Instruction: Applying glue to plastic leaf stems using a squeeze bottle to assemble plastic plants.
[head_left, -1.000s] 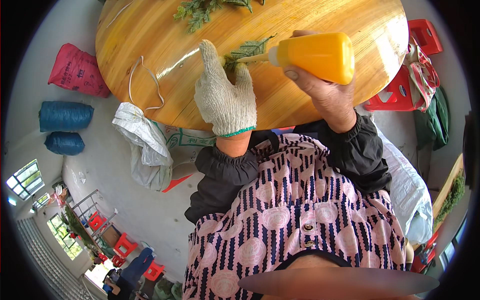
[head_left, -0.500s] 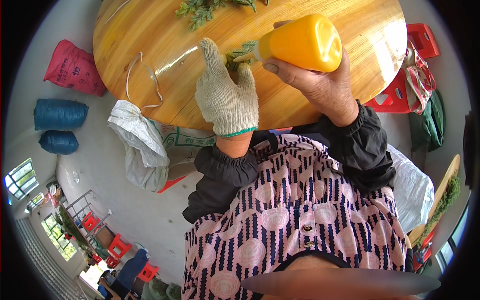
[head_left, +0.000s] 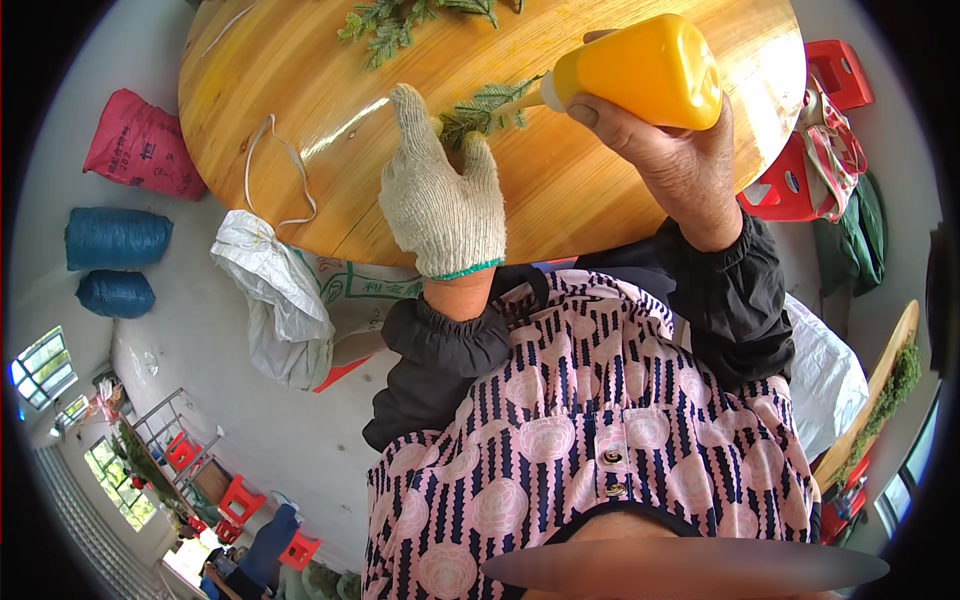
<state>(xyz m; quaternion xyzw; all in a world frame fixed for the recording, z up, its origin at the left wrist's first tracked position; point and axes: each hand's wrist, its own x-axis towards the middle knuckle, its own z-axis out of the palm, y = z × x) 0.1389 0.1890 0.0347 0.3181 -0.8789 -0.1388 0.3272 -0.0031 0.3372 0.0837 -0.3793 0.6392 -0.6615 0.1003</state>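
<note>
— Moved since a second ago? Yellow bottle (head_left: 640, 70) swung round, nozzle now pointing left at the green sprig (head_left: 487, 108), tilted nearly level.

— Right hand (head_left: 668, 150)? Bare, grip closed around the bottle from below, thumb on its near side, above the round wooden counter (head_left: 300, 130).

— Left hand (head_left: 440, 195)? Gloved in white knit, grip pinched shut on the sprig's stem end, palm down on the counter.

— Elsewhere? More green sprigs (head_left: 400, 22) at the far edge; white cord (head_left: 275, 170) looped to the left; red stool (head_left: 810, 150) just beside the counter on the right.
</note>
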